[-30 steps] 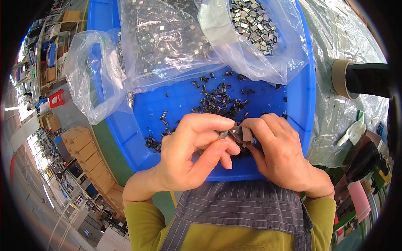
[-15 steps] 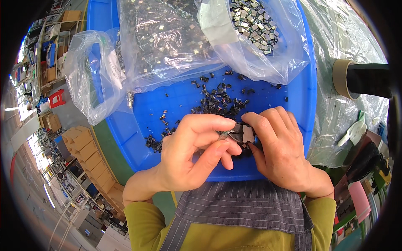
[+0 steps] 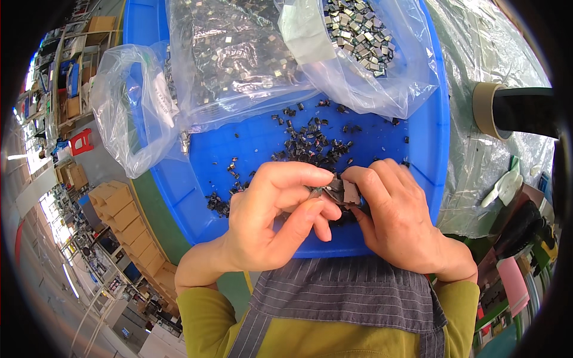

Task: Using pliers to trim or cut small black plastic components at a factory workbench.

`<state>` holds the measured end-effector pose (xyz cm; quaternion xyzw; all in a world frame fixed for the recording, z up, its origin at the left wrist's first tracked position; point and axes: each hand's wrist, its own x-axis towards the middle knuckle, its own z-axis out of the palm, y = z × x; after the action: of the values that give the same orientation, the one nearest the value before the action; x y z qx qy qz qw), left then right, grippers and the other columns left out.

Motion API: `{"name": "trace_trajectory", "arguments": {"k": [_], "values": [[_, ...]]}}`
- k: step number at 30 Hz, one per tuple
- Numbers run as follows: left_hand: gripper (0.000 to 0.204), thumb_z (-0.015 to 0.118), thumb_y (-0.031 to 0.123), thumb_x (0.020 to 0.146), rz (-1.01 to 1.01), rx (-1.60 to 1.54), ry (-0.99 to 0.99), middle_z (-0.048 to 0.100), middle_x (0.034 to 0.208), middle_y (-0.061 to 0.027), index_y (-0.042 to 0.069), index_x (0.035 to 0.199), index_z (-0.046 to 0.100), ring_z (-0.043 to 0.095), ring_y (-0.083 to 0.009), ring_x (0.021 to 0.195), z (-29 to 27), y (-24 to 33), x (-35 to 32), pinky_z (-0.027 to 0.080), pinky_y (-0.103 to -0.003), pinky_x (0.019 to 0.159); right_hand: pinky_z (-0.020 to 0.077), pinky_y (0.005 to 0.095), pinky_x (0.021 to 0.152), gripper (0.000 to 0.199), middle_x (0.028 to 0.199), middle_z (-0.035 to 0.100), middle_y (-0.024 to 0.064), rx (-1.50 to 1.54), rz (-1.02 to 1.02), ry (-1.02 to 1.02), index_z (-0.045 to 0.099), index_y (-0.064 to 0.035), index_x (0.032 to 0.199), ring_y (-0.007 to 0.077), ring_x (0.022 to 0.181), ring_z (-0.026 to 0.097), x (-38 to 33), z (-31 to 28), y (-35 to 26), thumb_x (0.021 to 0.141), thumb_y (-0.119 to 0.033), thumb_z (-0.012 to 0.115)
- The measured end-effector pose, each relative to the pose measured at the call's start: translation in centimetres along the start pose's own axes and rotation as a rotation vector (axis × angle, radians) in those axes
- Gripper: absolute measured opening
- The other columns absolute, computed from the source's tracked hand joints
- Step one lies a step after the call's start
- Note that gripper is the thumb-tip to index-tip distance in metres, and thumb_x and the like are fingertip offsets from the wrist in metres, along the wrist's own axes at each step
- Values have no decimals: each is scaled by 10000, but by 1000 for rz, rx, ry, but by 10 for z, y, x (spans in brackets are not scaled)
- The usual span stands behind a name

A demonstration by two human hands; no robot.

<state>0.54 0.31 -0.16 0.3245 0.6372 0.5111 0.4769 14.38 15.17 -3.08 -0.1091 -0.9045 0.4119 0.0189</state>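
Over the near part of a blue plastic tray (image 3: 418, 149), both hands meet at a small dark block-shaped piece (image 3: 350, 194) with a flat brownish face. My left hand (image 3: 268, 215) is curled, its thumb and fingertips closed about the left end of the piece. My right hand (image 3: 397, 209) grips the right end between thumb and index finger, the other fingers folded. Exactly where the fingers touch is partly hidden. Just beyond the hands lies a loose heap of small black pieces (image 3: 313, 143), with more scattered to the left.
A clear bag of small metallic square pieces (image 3: 361, 36) lies at the tray's far right. Beside it is a larger clear bag (image 3: 239, 59); another crumpled bag (image 3: 128, 113) hangs over the left rim. A tape roll (image 3: 489, 110) and a white glove (image 3: 503, 188) lie right.
My right hand has shifted slightly left and its fingers have closed further over the piece, which has tilted a little. The left hand has barely moved.
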Motion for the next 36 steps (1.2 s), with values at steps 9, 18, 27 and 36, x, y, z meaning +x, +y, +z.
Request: {"name": "trace_trajectory", "arguments": {"k": [9, 18, 27, 36], "values": [[262, 434, 66, 969, -69, -84, 0, 670, 845, -203, -28, 1197, 345, 674, -198, 642, -2, 4, 3, 469, -216, 527, 432, 398, 668, 334, 825, 522, 114, 230, 50, -104, 522, -35, 1026, 315, 763, 537, 1, -3, 3, 738, -43, 691], [263, 440, 67, 971, -30, -27, 14, 673, 856, -198, -33, 1195, 345, 673, -189, 646, -1, 1, 3, 469, -211, 531, 411, 388, 687, 497, 878, 527, 105, -43, 20, -13, 546, -52, 1082, 302, 799, 521, 4, -3, 1, 620, 31, 710], [313, 368, 182, 1015, -287, -993, -135, 627, 844, -202, 26, 1282, 318, 569, -187, 433, -7, -7, 8, 434, -237, 419, 391, 372, 660, 491, 861, 501, 86, 101, 5, 40, 543, -51, 1061, 271, 780, 505, 5, -1, 0, 600, -2, 703], [304, 329, 131, 1019, -262, -1256, -122, 613, 843, -197, 29, 1306, 319, 512, -164, 374, -2, -8, 4, 411, -217, 381, 384, 407, 732, 664, 929, 506, 113, -111, -55, 189, 518, -43, 1171, 311, 844, 504, 6, 3, -5, 537, 50, 690]]}}
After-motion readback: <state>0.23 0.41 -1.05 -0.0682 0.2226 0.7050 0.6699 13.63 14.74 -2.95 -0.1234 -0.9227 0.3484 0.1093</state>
